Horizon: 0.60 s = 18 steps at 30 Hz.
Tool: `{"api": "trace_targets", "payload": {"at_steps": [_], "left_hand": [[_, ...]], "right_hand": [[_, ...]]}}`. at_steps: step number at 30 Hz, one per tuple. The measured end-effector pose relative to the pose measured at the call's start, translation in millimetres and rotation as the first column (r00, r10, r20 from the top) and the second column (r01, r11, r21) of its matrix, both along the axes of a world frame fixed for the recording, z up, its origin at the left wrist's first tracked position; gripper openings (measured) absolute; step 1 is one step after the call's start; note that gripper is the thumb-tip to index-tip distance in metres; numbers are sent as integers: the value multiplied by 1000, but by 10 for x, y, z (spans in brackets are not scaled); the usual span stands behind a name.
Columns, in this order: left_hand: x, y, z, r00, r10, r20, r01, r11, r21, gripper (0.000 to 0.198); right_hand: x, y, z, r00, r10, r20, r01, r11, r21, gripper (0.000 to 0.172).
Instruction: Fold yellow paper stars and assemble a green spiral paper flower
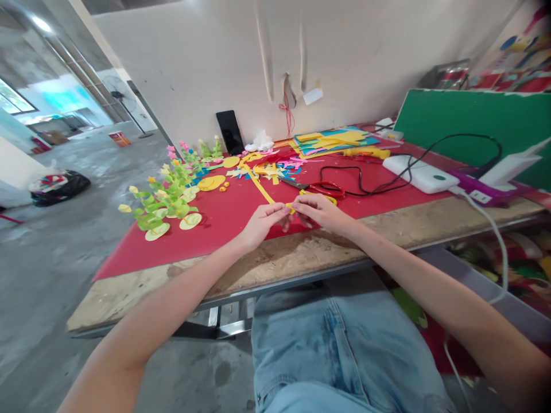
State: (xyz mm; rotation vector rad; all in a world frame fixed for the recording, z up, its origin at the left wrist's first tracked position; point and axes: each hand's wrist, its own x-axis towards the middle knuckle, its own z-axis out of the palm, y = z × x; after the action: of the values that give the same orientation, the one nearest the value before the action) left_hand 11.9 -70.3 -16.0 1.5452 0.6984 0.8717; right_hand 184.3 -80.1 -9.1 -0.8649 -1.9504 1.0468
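head view: paper flowers [170,198] stand at 9 o'clock on the red sheet [232,223]. left hand [262,222] and right hand [322,212] meet, fingertips pinched narrow on a yellow paper strip [263,190] running toward 11 o'clock, its near end mostly hidden. scissors [321,188] lie at 1 o'clock, blades hard to make out among scraps.

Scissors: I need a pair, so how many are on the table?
1: red-handled scissors lie on the red sheet just beyond the right hand; paper scraps may hide more.
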Motion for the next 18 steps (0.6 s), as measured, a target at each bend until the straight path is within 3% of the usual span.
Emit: {"api": "trace_targets", "payload": {"at_steps": [6, 11, 13, 18], "left_hand": [[-21, -51, 90, 1000, 4, -8, -4, 1000, 2, 24], [-82, -50, 103, 995, -55, -86, 55, 998, -2, 25], [-95, -46, 99, 991, -77, -110, 77, 997, -5, 25], [-92, -50, 103, 975, -107, -194, 115, 993, 32, 28]], "right_hand": [[-20, -111, 61, 997, -72, 29, 65, 979, 194, 35], [-19, -251, -53, 974, -216, 68, 178, 914, 364, 26], [-11, -287, -103, 975, -216, 49, 181, 902, 392, 33], [12, -300, -125, 970, -241, -29, 228, 866, 445, 26]]}}
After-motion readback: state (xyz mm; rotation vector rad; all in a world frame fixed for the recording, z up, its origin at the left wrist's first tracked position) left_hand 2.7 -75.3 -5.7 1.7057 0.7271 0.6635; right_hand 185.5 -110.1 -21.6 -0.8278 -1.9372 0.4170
